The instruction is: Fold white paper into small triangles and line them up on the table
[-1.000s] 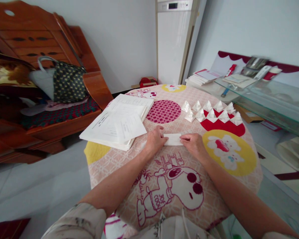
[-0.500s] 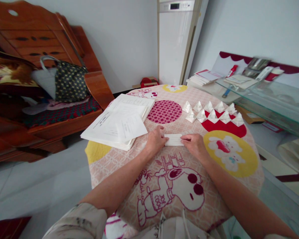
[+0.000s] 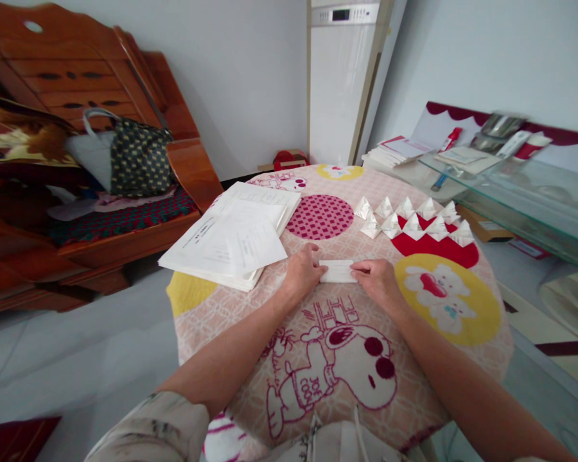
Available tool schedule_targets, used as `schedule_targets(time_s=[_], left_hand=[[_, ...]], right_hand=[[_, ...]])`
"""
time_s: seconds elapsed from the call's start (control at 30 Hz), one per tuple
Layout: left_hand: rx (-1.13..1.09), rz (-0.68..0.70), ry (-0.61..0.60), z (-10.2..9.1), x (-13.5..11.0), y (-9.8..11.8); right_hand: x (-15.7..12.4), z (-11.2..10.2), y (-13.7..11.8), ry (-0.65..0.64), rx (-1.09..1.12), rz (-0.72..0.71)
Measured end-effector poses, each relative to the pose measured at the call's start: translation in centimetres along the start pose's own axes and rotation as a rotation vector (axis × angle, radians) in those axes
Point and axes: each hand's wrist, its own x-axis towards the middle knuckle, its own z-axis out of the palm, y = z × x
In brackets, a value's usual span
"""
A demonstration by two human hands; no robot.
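A narrow folded strip of white paper [image 3: 338, 271] lies flat on the patterned tablecloth [image 3: 250, 359] in front of me. My left hand [image 3: 303, 269] grips its left end, with fingers curled over the edge. At the opposite end, my right hand [image 3: 376, 280] pinches the paper between thumb and fingers. Beyond my right hand stand two rows of several pointed folded paper pieces [image 3: 391, 225]. To the left of my left hand lies a stack of printed paper sheets [image 3: 221, 240], some loose on top.
A wooden bench [image 3: 96, 70] with a dotted bag [image 3: 139, 157] on it stands at left. A tall white cabinet-like unit [image 3: 340, 83] is at the back. On the right, a glass shelf [image 3: 525, 192] holds metal bowls [image 3: 503, 124] and a red-and-white cup [image 3: 532, 146].
Both hands keep their hold on the folded paper strip. The whole view has shifted very slightly; nothing else visibly differs.
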Motion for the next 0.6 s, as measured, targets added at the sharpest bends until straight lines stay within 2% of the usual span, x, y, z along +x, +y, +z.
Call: schedule_targets(time_s=[0.6], left_hand=[[0.075, 0.02, 0.009, -0.11, -0.09, 0.37]], right_hand=[[0.12, 0.03, -0.61, -0.009, -0.098, -0.019]])
